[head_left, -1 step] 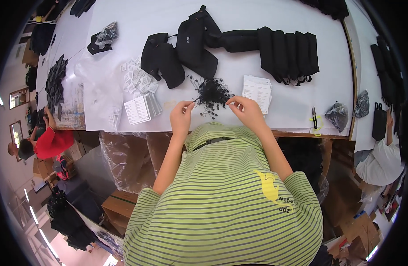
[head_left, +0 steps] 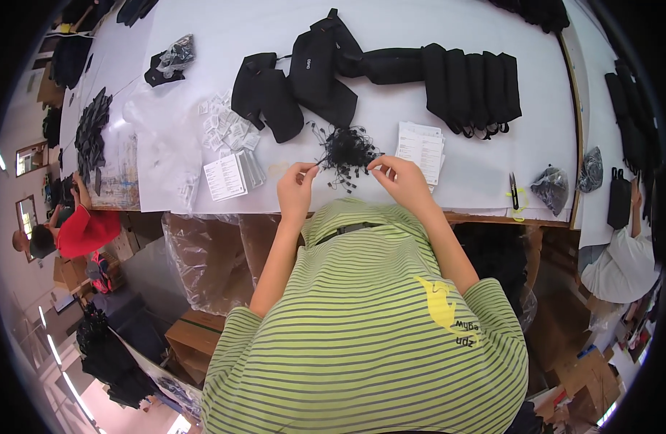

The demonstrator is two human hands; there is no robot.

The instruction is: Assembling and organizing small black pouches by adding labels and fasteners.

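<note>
A tangled pile of thin black hang-tag strings [head_left: 349, 147] with small black plastic ends lies on the white table in front of me. At its left edge my left hand [head_left: 297, 189] is closed in a pinch on a dark strand of it. My right hand [head_left: 404, 185] pinches another dark bit of string at the right edge, thumb and forefinger together. Whether both hold one and the same string I cannot tell. Left of the pile stands a stack of white printed cards [head_left: 226, 178]; on the right is a second card stack [head_left: 420, 148], partly behind my right hand.
Black fabric bags [head_left: 322, 76] and a row of rolled black pouches [head_left: 472, 87] lie beyond the pile. Loose white labels [head_left: 228, 124] are scattered at left. Thread snips [head_left: 514, 192] and a bagged dark bundle [head_left: 550, 189] lie at right. Co-workers sit at both sides.
</note>
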